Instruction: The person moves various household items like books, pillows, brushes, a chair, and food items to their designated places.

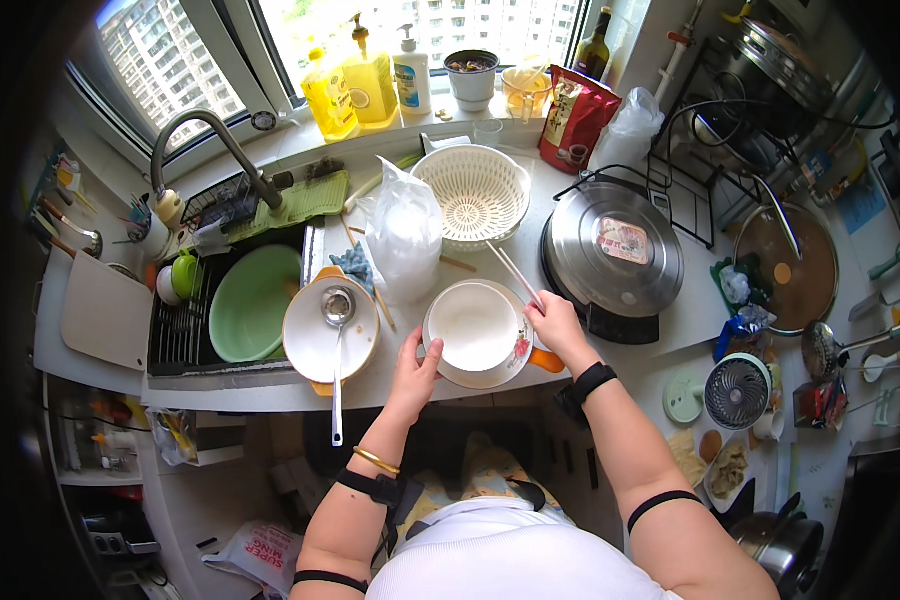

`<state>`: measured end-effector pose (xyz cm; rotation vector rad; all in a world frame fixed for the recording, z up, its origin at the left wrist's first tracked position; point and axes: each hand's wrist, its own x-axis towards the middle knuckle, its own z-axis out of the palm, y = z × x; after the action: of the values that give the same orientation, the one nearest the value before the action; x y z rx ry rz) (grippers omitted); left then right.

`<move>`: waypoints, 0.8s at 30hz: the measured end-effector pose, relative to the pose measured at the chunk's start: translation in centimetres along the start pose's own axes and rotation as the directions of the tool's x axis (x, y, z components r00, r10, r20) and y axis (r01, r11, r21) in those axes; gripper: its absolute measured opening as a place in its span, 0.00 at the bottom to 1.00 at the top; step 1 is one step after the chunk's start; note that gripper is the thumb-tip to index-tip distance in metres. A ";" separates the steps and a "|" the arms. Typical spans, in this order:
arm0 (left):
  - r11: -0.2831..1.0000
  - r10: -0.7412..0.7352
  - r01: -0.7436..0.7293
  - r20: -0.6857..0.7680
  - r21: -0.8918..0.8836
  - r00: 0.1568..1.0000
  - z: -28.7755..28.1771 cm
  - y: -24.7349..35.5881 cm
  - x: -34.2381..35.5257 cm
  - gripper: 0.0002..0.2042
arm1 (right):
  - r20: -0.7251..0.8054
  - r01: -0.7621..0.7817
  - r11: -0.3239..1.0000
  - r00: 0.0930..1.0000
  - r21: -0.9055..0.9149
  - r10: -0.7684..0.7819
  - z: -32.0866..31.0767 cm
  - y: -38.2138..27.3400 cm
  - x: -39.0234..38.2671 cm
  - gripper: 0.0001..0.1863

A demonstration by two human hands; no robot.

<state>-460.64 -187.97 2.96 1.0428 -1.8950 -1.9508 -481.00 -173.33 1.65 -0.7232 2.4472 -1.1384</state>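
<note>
A white bowl with a red floral patch sits in a wider pale dish at the counter's front edge. An orange handle sticks out at the right of this stack. My left hand grips the stack's left rim, thumb toward the bowl. In my right hand are thin, light-coloured chopsticks, pinched above the stack's right side and pointing away to the upper left. Left of the stack, a metal ladle rests in a white pot with orange handles.
Behind the stack stand a cream colander and a clear plastic bag. A round lidded electric pan is close on the right. The sink at left holds a green basin. Bottles line the windowsill.
</note>
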 end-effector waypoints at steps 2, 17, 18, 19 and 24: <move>0.999 -0.006 0.005 0.005 0.050 1.000 -0.1 0.3 0.1 0.31 | 0.006 0.007 0.999 1.000 -0.040 -0.006 -0.2 0.3 0.1 0.10; 0.992 -0.126 0.126 0.017 0.031 0.992 -0.9 1.7 -0.5 0.38 | 0.141 0.017 0.985 0.989 0.173 -0.042 -2.4 -0.2 -1.2 0.17; 0.992 -0.126 0.126 0.019 0.029 0.992 -0.8 1.8 -0.7 0.38 | 0.219 -0.015 0.963 0.975 0.268 -0.045 -2.1 -0.2 -1.5 0.20; 0.991 -0.133 0.133 0.013 0.020 0.991 -0.7 1.9 -1.0 0.37 | 0.207 0.056 0.982 0.974 0.182 -0.094 -1.9 -0.5 -1.9 0.25; 0.988 -0.155 0.154 0.020 0.019 0.988 -0.9 1.0 -1.9 0.34 | 0.260 -0.152 0.935 0.963 0.321 0.068 -1.1 -2.3 -3.0 0.22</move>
<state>-459.00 -187.61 4.64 1.2122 -1.8971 -2.0383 -478.45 -172.20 4.43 -0.5724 1.9926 -1.2963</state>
